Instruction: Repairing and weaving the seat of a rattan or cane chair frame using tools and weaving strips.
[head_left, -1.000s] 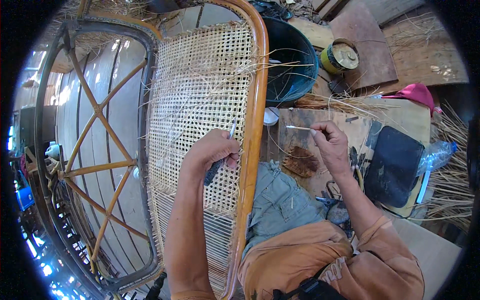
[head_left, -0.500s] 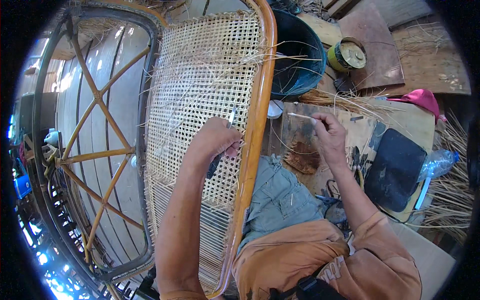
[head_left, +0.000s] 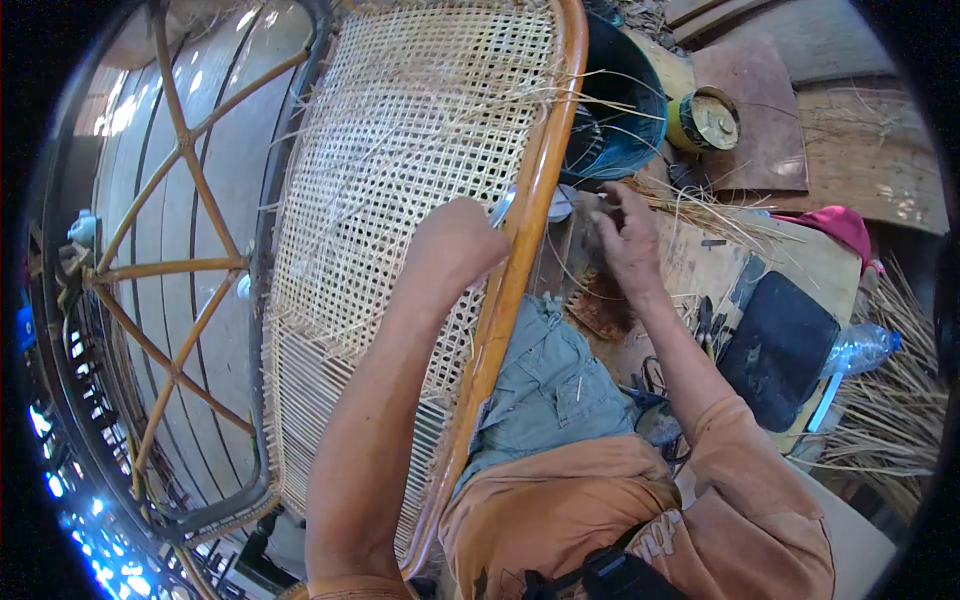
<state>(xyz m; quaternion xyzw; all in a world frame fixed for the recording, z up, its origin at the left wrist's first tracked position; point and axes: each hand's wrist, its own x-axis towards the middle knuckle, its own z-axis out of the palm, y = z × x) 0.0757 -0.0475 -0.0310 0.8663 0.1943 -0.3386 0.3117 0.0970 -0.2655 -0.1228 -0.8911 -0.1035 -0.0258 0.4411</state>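
My left hand is closed over the woven cane panel, beside its varnished rattan rim. From it juts the blade of a knife; the handle is hidden under the hand. Across the rim, my right hand has its fingers curled together beside a small white container. A thin pale stick is pinched in these fingers, mostly hidden now. Loose cane strands stick out of the weave. Toward the panel's near end, only parallel strands cross it.
A dark frame with crossed rattan bars stands left. Beyond the rim are a blue bucket, a yellow-green can and cane strips. A black pad, pliers and a plastic bottle lie right.
My right hand has moved left and away from me, bringing the stick to the white container. My left hand, with the knife, has shifted right toward the rim. The view has shifted slightly.
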